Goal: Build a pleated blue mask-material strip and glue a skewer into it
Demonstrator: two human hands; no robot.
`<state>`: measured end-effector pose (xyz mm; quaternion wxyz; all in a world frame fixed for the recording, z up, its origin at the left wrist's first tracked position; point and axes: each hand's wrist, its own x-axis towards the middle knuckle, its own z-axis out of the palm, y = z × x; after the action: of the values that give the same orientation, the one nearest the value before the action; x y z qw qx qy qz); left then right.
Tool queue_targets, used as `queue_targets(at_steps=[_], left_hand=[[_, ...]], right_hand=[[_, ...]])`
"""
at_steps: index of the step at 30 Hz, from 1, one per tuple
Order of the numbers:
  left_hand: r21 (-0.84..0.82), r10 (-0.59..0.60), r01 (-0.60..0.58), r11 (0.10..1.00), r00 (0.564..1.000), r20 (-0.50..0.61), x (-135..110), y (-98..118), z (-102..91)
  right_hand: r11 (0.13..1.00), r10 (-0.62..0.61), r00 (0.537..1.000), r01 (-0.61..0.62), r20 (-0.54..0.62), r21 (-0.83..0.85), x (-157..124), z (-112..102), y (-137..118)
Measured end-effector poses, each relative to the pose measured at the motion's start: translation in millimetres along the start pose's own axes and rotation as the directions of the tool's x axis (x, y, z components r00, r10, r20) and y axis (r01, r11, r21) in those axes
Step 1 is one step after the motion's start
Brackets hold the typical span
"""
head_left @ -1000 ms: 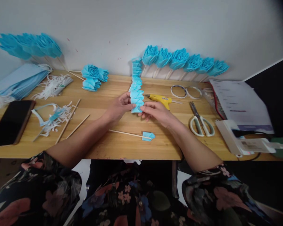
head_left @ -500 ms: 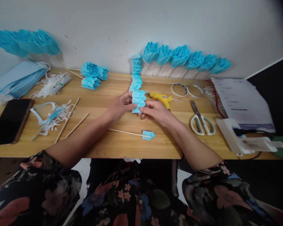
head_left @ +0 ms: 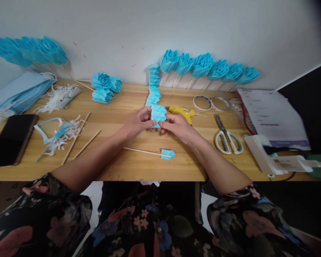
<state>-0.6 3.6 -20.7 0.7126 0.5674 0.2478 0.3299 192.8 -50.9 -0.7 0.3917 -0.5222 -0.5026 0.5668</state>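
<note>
Blue strip (head_left: 158,112): near end pinched above the desk (head_left: 147,172)

Head view. The strip is light blue, thin and cloth-like, folded into overlapping pleats whose right edge comes out in points. Its near end is at the middle of the desk, between the two hands. A pleated length (head_left: 154,89) of the same blue runs on behind it to the wall (head_left: 109,32), its far end upright there; whether the two are joined cannot be told.

Left hand (head_left: 139,124): thumb and fingers closed on the strip's left edge. Right hand (head_left: 177,125): thumb and fingers closed on its lower right corner.

A stick (head_left: 144,151) with a folded blue tip (head_left: 167,154) lies nearer the person. The yellow glue gun (head_left: 182,112) lies just beyond the right hand. Six blue flowers (head_left: 202,65) stand in a row against the wall.

Containers: one clear bag (head_left: 240,110) with a red edge, lying partly under papers (head_left: 274,116); its contents cannot be made out.
</note>
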Motion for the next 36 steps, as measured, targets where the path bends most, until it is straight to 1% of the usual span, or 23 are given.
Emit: queue_targets(at_steps=[9, 11, 17, 21, 27, 32, 34, 36], left_hand=[[0.038, -0.031, 0.03, 0.999, 0.999, 0.015, 1, 0, -1.1], [0.05, -0.023, 0.023, 0.998, 1.0, 0.011, 1, -1, -1.4], [0.037, 0.044, -0.044, 0.998, 0.999, -0.008, 4, -2, -2.7], [0.019, 0.039, -0.039, 0.999, 0.999, 0.004, 5, -2, -1.4], [0.034, 0.014, -0.014, 0.999, 1.0, 0.017, 5, -4, -2.4], [0.029, -0.003, 0.002, 1.0, 1.0, 0.021, 5, -5, -3.3], [0.03, -0.005, 0.005, 1.0, 1.0, 0.007, 5, -5, -3.0], [0.029, -0.001, 0.002, 1.0, 1.0, -0.025, 5, -4, -2.8]], right_hand=[[0.999, 0.013, 1.0, -0.014, -0.023, -0.032, -1, 3, 1], [0.999, 0.014, 1.0, -0.015, -0.023, -0.036, -1, 3, 0], [1.0, 0.0, 1.0, 0.0, 0.03, 0.017, -4, 3, -5], [1.0, 0.005, 1.0, -0.005, 0.011, -0.006, -3, 5, -4], [0.997, 0.021, 0.999, -0.023, -0.032, -0.072, -1, 8, 1], [0.988, 0.0, 0.999, -0.007, -0.044, -0.154, 0, 13, 2], [0.973, -0.019, 1.0, 0.015, -0.015, -0.229, -1, 8, -2], [0.939, -0.07, 0.997, 0.062, -0.013, -0.338, -5, -6, -11]])
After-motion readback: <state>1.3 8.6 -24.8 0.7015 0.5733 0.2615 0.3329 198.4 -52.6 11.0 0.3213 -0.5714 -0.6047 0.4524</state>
